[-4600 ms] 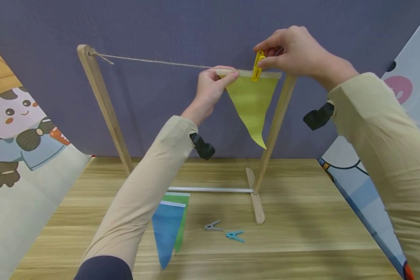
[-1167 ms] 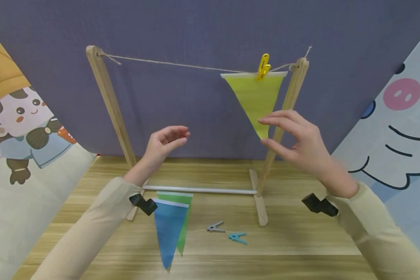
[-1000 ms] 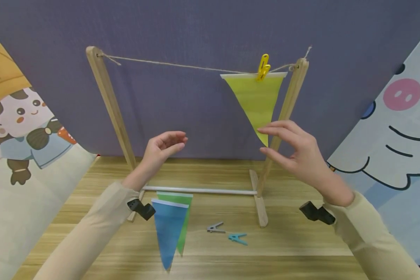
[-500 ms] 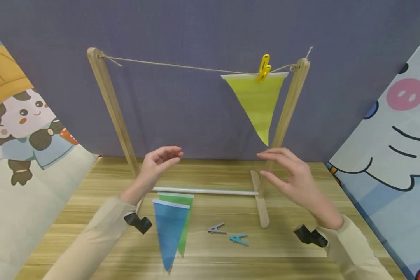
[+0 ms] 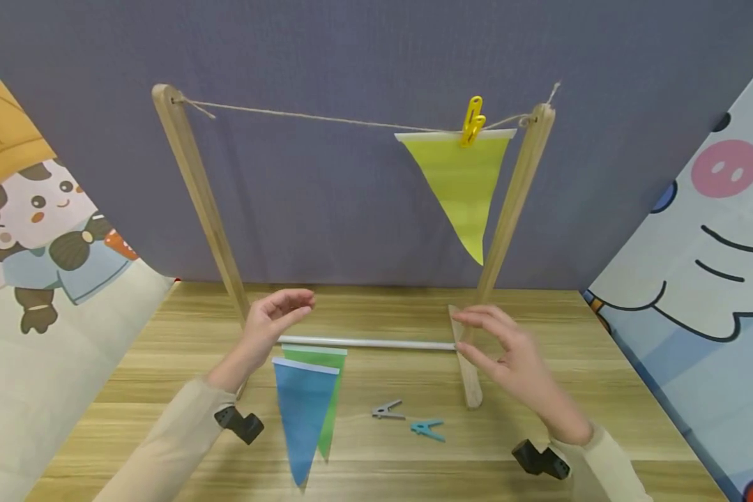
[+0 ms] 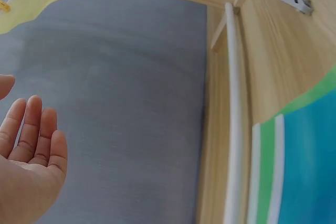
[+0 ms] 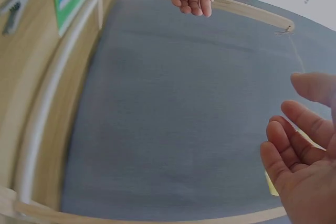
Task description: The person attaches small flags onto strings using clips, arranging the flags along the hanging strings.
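My left hand (image 5: pixel 266 328) hovers above the table at the frame's left post, fingers relaxed and holding nothing. My right hand (image 5: pixel 502 348) is in front of the right post's foot, thumb and fingers apart with nothing between them. A yellow pennant (image 5: pixel 461 185) hangs from the string (image 5: pixel 301 115) near its right end, pinned by a yellow clothespin (image 5: pixel 473 124). On the table a blue pennant (image 5: pixel 305 415) partly covers a green pennant (image 5: pixel 330 418). Right of them lie a grey clothespin (image 5: pixel 388 410) and a light-blue clothespin (image 5: pixel 427 429).
The wooden frame has a left post (image 5: pixel 194 188), a right post (image 5: pixel 517 199) and a white crossbar (image 5: pixel 370 343) low between them. Behind stands a dark blue-grey panel (image 5: pixel 326 209). The wooden table (image 5: pixel 539 390) has printed cartoon sheets at both sides.
Both hands earlier were up at the yellow pennant, the right one pinching the yellow clothespin. They have let go and come down towards the table, while the pennant stays hanging from the string.
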Demonstrator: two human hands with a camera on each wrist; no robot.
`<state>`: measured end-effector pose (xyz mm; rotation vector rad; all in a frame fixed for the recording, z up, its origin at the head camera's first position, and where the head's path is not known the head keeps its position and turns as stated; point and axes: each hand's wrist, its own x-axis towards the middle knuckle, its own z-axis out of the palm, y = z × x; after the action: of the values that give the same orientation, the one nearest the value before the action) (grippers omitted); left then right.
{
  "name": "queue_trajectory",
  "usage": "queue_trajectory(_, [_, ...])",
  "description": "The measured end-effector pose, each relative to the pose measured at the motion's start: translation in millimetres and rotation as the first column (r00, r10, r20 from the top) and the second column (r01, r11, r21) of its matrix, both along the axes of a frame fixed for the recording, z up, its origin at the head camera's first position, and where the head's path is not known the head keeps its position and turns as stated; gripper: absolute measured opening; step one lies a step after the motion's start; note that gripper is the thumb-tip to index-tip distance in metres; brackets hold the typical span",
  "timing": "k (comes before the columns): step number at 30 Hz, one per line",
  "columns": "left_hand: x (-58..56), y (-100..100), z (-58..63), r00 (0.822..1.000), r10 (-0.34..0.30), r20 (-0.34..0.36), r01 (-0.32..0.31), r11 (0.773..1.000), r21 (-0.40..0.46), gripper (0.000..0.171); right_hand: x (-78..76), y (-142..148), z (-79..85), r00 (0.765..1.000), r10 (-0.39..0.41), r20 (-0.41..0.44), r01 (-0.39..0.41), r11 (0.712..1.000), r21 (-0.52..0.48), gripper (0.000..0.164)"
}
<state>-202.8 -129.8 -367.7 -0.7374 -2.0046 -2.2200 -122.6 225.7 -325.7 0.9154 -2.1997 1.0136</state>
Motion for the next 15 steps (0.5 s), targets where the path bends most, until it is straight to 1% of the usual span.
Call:
queue_trajectory(3, [1.7,-2.7,-7.5,1.0,0.008,0.018,-0.007,1.0,-0.014,0.025,2.3,-2.8,-9.8,1.0,0.012,0.028,-0.011,1.0,-0.012,0.046])
queue_trajectory(6, [3.8,-4.6,-14.6,0.999,0.013,0.047,-0.011,0.999,-0.033,0.029,4.9,-4.1,-20.7,0.996,0.0,0.088,0.002,1.0,-0.03,0.043])
queue_trajectory(7, [4.4,-5.2,-17.3,0.999,0.015,0.052,-0.013,0.999,-0.036,0.029,5.5,-4.6,-24.3,0.995,-0.002,0.095,0.005,0.999,-0.037,0.042])
queue_trajectory(9, [5.8,-6.6,-22.3,0.998,0.022,0.061,-0.02,0.999,-0.036,0.029,6.2,-5.6,-31.6,0.995,-0.004,0.095,0.009,0.999,-0.053,0.042])
queue_trajectory(13, [8.4,-9.6,-31.9,0.998,0.035,0.049,-0.034,0.999,-0.024,0.028,7.5,-8.8,-43.7,0.998,0.012,0.058,-0.007,0.997,-0.081,0.043])
queue_trajectory(15, [10.0,-10.9,-35.5,0.998,0.04,0.048,-0.039,0.999,-0.02,0.028,8.5,-9.8,-49.6,0.997,0.021,0.075,-0.014,0.996,-0.093,0.042])
